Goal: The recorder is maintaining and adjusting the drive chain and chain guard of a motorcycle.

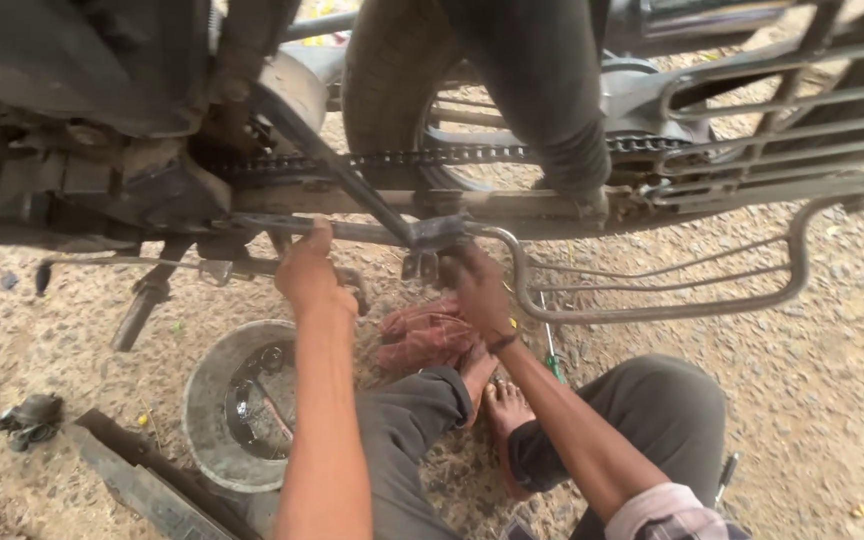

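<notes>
My left hand (307, 270) is closed around a flat metal bar (282, 226) that runs under the motorcycle frame (512, 205), with my thumb pointing up along it. My right hand (477, 290) is just to the right of it and grips the footrest bracket (440, 235), the fingers wrapped together on the dark metal part. Above both hands the drive chain (432, 156) goes across, and behind it stands the rear tyre (392, 90). From my right hand a bent steel guard (652, 312) curves away to the right. Just below my right hand lies a red rag (420, 335) on the gravel, touching my bare foot (505, 408). Below my left hand, beside my forearm, sits a round metal basin (214, 400) with dark oily liquid inside (some small parts lie in it, I cannot tell which). A green screwdriver (553, 355) lies near my right wrist.
</notes>
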